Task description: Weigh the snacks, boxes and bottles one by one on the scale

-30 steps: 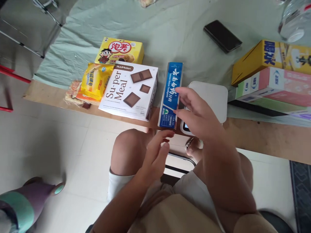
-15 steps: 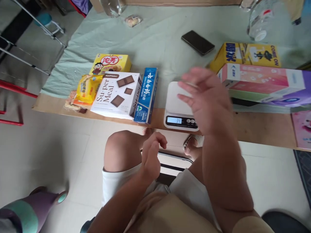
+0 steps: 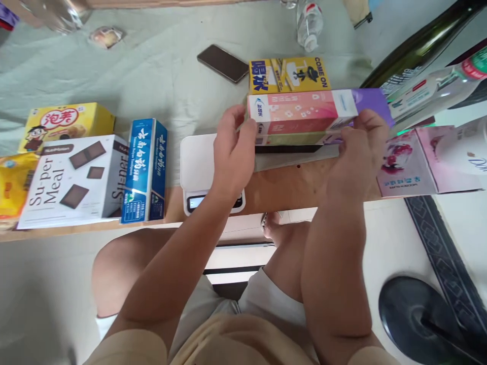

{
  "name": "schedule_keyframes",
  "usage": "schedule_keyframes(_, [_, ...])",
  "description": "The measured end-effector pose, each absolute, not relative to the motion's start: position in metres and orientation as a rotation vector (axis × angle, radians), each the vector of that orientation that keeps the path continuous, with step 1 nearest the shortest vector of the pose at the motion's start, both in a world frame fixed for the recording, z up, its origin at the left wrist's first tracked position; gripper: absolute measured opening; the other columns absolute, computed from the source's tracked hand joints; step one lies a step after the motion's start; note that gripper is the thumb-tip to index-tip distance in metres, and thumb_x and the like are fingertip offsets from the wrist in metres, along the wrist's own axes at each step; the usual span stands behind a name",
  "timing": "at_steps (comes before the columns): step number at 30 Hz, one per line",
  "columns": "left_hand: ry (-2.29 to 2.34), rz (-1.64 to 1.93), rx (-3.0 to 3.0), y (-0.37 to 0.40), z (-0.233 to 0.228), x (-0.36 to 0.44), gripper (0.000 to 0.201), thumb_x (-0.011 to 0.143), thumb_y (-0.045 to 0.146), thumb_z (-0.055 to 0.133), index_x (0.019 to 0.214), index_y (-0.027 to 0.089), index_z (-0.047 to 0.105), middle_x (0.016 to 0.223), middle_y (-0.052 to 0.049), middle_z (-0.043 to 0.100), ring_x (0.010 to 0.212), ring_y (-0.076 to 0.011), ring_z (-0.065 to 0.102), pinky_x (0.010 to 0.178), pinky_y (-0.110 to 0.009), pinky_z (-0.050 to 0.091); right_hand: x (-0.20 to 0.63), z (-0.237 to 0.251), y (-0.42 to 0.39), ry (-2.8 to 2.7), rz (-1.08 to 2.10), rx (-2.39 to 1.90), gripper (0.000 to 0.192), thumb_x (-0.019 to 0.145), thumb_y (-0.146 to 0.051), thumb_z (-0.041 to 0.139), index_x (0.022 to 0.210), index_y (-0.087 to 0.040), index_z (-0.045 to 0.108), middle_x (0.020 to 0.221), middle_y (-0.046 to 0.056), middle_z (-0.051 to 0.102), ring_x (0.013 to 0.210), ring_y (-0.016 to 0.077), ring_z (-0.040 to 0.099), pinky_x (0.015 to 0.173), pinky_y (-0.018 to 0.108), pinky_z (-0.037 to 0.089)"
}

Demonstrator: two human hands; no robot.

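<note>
My left hand (image 3: 235, 149) is closed at the left end of a long pink and purple box (image 3: 297, 109), thumb and fingers at its edge. At the purple right end, my right hand (image 3: 361, 144) grips the same box. It lies lengthwise near the table's front edge, in front of a yellow box (image 3: 291, 75). Under my left wrist is a white kitchen scale (image 3: 198, 162), its platform bare where it shows. The lit display is partly covered by my forearm, and its reading cannot be made out.
On the left stand a blue toothpaste box (image 3: 142, 172), a white Su-per Meal box (image 3: 76, 182), a yellow snack box (image 3: 68, 124) and a yellow packet (image 3: 15, 185). A phone (image 3: 223, 63) lies behind. Rightward are bottles (image 3: 418, 45) and a pink box (image 3: 407, 162).
My left hand has risen from over my lap to the long box's left end. From above the scale, my right hand has moved right to its other end. The view has turned right.
</note>
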State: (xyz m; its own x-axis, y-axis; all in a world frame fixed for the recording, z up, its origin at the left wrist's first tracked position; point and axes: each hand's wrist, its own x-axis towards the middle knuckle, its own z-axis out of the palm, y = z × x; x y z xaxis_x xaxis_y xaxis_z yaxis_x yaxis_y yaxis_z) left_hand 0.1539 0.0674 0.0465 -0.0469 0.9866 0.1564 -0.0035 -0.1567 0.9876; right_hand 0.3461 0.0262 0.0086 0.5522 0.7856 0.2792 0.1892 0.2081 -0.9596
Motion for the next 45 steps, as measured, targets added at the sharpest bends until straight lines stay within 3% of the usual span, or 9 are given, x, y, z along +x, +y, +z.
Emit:
schedule_keyframes(9, [0.948,1.506,1.331,0.051,0.028,0.142,0.054,0.087,0.073,0.073,0.121,0.03,0.077,0.137,-0.006,0.073,0.137,-0.0309,0.065,0.122,-0.048,0.052,0.318,0.03,0.035,-0.679,0.428,-1.339,0.039,0.083,-0.03,0.046,0.122,-0.027,0.047,0.132,0.01,0.058,0.133,0.0265,0.063,0.12,0.056,0.05])
schedule_keyframes(16, [1.258,1.639,1.134,-0.02,0.043,0.036,0.048,0.087,0.057,0.078,0.125,0.03,0.079,0.139,-0.006,0.071,0.144,-0.0333,0.059,0.12,-0.049,0.056,0.263,0.029,0.017,-1.21,0.609,-1.247,0.05,0.099,-0.047,0.043,0.146,-0.031,0.045,0.141,0.01,0.058,0.141,0.0281,0.061,0.121,0.055,0.053])
schedule_keyframes(22, [1.391,1.603,0.925,-0.075,0.017,0.005,0.05,0.093,0.053,0.067,0.137,0.032,0.073,0.155,-0.007,0.061,0.156,-0.0308,0.049,0.127,-0.047,0.05,0.195,0.015,0.02,-1.113,0.764,-1.312,0.038,0.092,-0.031,0.051,0.129,-0.027,0.057,0.128,0.009,0.066,0.123,0.0224,0.067,0.11,0.045,0.059])
schedule_keyframes(25, [1.33,1.551,1.024,-0.085,0.005,0.014,0.05,0.098,0.05,0.063,0.144,0.033,0.067,0.162,-0.009,0.053,0.152,-0.0309,0.051,0.123,-0.049,0.053,0.193,0.006,0.019,-1.164,0.696,-1.405,0.036,0.092,-0.03,0.049,0.127,-0.026,0.057,0.127,0.008,0.065,0.121,0.0221,0.069,0.109,0.047,0.059])
schedule_keyframes(27, [1.311,1.623,1.165,-0.09,0.0,0.019,0.046,0.099,0.046,0.061,0.141,0.029,0.068,0.15,-0.011,0.058,0.137,-0.0275,0.059,0.114,-0.044,0.056,0.198,0.005,0.015,-1.236,0.602,-1.419,0.035,0.093,-0.03,0.052,0.127,-0.029,0.058,0.131,0.007,0.064,0.125,0.0248,0.067,0.108,0.05,0.058])
schedule_keyframes(29, [1.253,1.794,1.315,-0.092,-0.004,0.021,0.037,0.099,0.04,0.058,0.13,0.023,0.071,0.121,-0.01,0.065,0.112,-0.0227,0.063,0.096,-0.038,0.058,0.203,0.006,0.011,-1.278,0.536,-1.393,0.034,0.094,-0.029,0.055,0.127,-0.031,0.059,0.132,0.007,0.062,0.128,0.027,0.065,0.106,0.051,0.059])
schedule_keyframes(32, [1.099,1.903,1.463,-0.095,-0.011,0.021,0.021,0.098,0.03,0.055,0.109,0.019,0.069,0.092,-0.005,0.06,0.087,-0.0191,0.059,0.075,-0.033,0.052,0.208,0.004,0.01,-1.217,0.5,-1.383,0.034,0.089,-0.025,0.055,0.122,-0.029,0.061,0.125,0.007,0.064,0.119,0.0256,0.068,0.106,0.052,0.058])
schedule_keyframes(41, [1.135,1.798,1.364,-0.097,-0.024,0.018,0.016,0.099,0.029,0.055,0.106,0.021,0.066,0.097,-0.006,0.061,0.09,-0.0198,0.059,0.078,-0.035,0.05,0.209,-0.002,0.012,-1.145,0.572,-1.427,0.031,0.087,-0.027,0.055,0.118,-0.027,0.061,0.122,0.006,0.064,0.114,0.022,0.068,0.108,0.05,0.058])
schedule_keyframes(45, [1.17,1.752,1.275,-0.096,-0.03,0.022,0.027,0.096,0.039,0.06,0.116,0.024,0.068,0.11,-0.007,0.058,0.1,-0.021,0.061,0.083,-0.035,0.054,0.208,0.002,0.012,-1.127,0.605,-1.427,0.031,0.087,-0.028,0.055,0.117,-0.028,0.059,0.121,0.006,0.063,0.116,0.0226,0.068,0.109,0.051,0.058])
